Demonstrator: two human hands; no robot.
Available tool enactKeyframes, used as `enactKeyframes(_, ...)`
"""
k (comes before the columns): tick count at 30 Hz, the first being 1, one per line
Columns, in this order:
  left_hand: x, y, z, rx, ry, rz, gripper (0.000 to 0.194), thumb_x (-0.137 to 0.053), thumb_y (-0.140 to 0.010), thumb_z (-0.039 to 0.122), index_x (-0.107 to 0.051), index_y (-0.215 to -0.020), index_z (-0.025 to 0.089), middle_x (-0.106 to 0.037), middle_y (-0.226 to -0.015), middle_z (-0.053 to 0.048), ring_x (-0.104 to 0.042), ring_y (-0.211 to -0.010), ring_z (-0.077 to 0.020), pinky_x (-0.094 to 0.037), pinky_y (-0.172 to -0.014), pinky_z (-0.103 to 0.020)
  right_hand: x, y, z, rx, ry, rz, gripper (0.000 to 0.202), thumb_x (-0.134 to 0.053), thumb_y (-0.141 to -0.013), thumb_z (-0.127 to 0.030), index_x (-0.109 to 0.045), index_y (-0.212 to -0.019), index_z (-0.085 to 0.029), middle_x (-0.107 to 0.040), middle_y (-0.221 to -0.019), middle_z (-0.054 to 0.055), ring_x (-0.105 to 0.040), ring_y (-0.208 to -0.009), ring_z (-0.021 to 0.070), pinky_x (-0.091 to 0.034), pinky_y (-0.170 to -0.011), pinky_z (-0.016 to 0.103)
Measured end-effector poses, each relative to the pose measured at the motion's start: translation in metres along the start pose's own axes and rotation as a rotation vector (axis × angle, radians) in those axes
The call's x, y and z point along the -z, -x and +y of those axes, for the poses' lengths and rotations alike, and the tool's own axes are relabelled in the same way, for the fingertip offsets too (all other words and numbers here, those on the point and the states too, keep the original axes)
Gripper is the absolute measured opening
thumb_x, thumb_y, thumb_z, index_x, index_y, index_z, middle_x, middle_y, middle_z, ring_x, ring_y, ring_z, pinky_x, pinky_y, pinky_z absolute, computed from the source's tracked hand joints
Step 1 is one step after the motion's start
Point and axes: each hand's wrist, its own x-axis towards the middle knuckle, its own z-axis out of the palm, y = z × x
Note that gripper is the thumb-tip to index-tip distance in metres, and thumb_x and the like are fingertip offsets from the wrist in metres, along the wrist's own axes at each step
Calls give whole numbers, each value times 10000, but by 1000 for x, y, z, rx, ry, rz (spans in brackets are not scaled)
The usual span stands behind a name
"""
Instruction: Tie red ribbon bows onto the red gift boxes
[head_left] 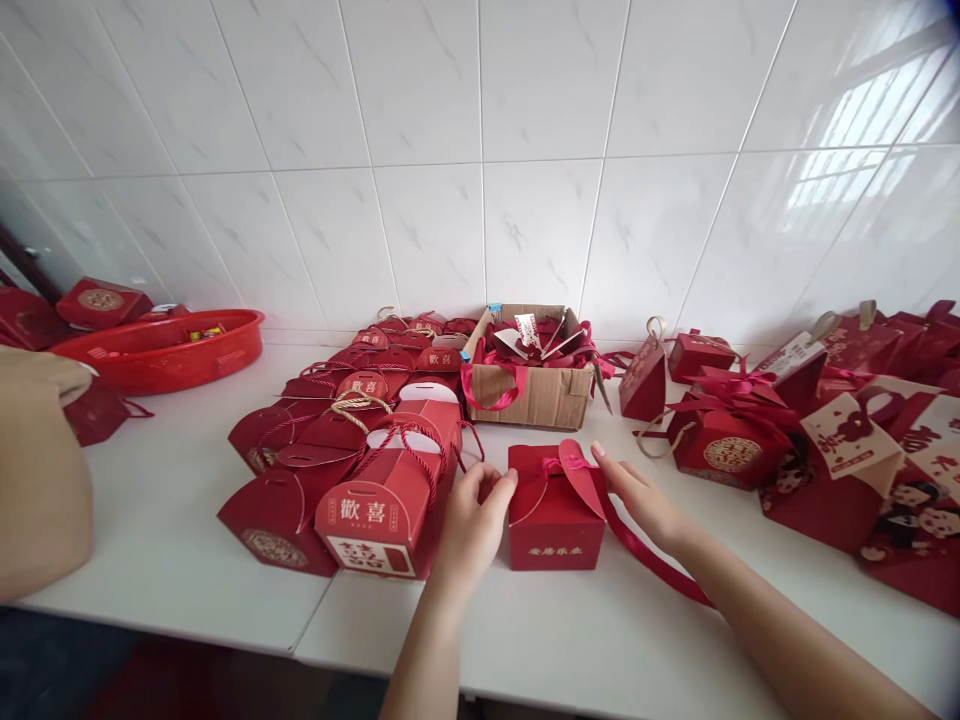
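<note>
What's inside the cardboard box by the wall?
The cardboard box holds a tangle of dark red pieces and ribbon, with a white printed tag on top. A ribbon loop hangs over the front. The pile and front wall hide the bottom.

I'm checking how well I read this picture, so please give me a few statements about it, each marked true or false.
1. The small red box stands between the left hand and the right hand. True.
2. The cardboard carton is empty. False: the carton holds red ribbons and a printed paper tag.
3. A long loose ribbon runs from beside the small box towards the right forearm. True.
4. The red basin stands to the right of the hands. False: the basin is on the left, near the tiled wall.
</note>
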Motion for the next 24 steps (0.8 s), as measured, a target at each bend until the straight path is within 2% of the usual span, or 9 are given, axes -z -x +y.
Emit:
enactKeyframes(3,2,-2,-3,-7,0,9,234,-449,-790,356,-381,-625,205,-447,-605,36,-452,-598,-129,-375,-569,-231,2,0,-1,-18,-178,-99,531,-515,-836,-594,-457,-501,-186,-485,-557,1,-469,-597,147,-371,-655,293)
enactKeyframes(6,2,-4,-7,-19,-43,51,172,-434,-759,284,-360,-623,208,-422,-603,42,-420,-595,-125,-351,-564,-229,5,-2,-7,-2,-298,-151,484,-597,-808,-532,-424,-516,-186,-429,-546,-24,-418,-560,123,-330,-599,280)
enactKeyframes(11,4,-6,-11,-53,-162,93,160,-489,-677,212,-353,-593,208,-365,-568,54,-356,-586,-121,-298,-556,-228,10,-5,-8,-21,-355,-159,418,-687,-761,-424,-422,-545,-183,-414,-534,-40,-406,-539,104,-306,-568,268)
enactKeyframes(15,4,-5,-11,-74,-226,78,172,-500,-683,215,-361,-582,202,-341,-559,58,-317,-576,-116,-270,-544,-227,9,-4,-7,-27,-385,-168,415,-713,-741,-365,-394,-545,-185,-395,-534,-48,-401,-531,97,-313,-563,258)
enactKeyframes(24,5,-7,-14,-95,-297,49,212,-490,-691,205,-302,-593,206,-309,-571,63,-288,-581,-109,-256,-527,-221,13,-6,-8,3,-413,-190,510,-766,-671,-367,-288,-601,-202,-351,-619,-60,-369,-544,88,-327,-567,253)
